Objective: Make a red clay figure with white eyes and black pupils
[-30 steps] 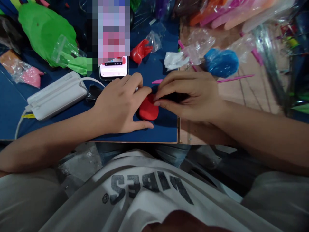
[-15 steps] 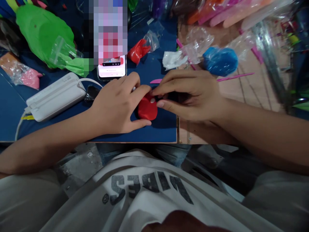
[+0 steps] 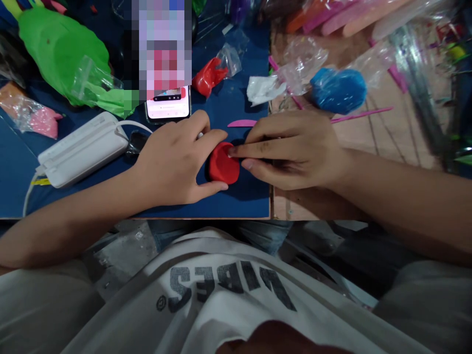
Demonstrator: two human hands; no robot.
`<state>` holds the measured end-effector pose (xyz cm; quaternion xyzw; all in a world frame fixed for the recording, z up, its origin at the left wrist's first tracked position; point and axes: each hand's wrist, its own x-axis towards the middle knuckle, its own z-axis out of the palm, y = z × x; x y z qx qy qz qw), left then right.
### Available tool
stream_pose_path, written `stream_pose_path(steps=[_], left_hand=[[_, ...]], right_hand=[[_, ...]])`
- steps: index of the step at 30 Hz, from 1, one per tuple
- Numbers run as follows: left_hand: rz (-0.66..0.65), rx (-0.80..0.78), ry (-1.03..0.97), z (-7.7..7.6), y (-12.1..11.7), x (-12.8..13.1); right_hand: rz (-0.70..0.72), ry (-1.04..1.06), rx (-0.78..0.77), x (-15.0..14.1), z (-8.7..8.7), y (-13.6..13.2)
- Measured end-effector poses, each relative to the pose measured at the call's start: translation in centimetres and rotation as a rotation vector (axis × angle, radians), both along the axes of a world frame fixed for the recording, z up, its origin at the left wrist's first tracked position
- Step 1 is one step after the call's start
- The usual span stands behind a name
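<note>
A lump of red clay (image 3: 224, 169) with a rounded shape sits on the blue tabletop (image 3: 243, 202). My left hand (image 3: 173, 160) curves around its left side, with the thumb at the near edge and the index finger at the far edge. From the right, my right hand (image 3: 298, 147) reaches over with its index fingertip pressed on top of the lump. A small white bit shows at that fingertip, mostly covered. The right thumb is apart from the index finger, beside the clay. A pink modelling knife (image 3: 241, 124) lies just beyond, partly behind the right hand.
Beyond the hands are a partly blurred phone (image 3: 167, 109), a red clay pack (image 3: 210, 76), white clay (image 3: 264, 89) and wrapped blue clay (image 3: 338, 89). A white power bank (image 3: 83, 147) with a cable lies left, near a large green clay mass (image 3: 64, 51).
My right index finger has come down onto the white bit on the red clay, which was in plain view before. My left hand stays around the lump.
</note>
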<state>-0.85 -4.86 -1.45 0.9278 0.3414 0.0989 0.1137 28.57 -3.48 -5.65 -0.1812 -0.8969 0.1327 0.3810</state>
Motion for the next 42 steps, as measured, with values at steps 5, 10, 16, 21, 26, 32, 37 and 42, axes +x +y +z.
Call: stream_pose_path(steps=[5, 10, 16, 21, 26, 32, 37, 42], left_hand=[[-0.007, 0.005, 0.0, 0.0, 0.1, -0.1], [-0.002, 0.009, 0.032, 0.2, 0.1, -0.1], [0.0, -0.022, 0.001, 0.1, 0.1, -0.1], [-0.019, -0.036, -0.074, 0.1, 0.2, -0.1], [0.02, 0.02, -0.306, -0.5, 0.8, -0.4], [0.195, -0.185, -0.401, 0.6, 0.4, 0.0], [0.204, -0.291, -0.613, 0.7, 0.1, 0.3], [0.059, -0.158, -0.726, -0.1, 1.2, 0.3]], right_hand=[[-0.016, -0.03, 0.081, -0.3, -0.4, -0.1], [-0.037, -0.057, 0.037, 0.6, -0.4, 0.0], [-0.058, -0.254, 0.032, 1.2, -1.3, -0.3], [-0.108, -0.245, 0.027, 1.0, -1.1, -0.3], [-0.075, -0.22, 0.081, 0.8, -0.8, -0.2], [-0.193, -0.055, 0.035, 0.9, 0.5, -0.7], [-0.277, 0.08, 0.043, 0.1, 0.9, -0.7], [-0.254, 0.253, 0.141, -0.8, 0.1, 0.5]])
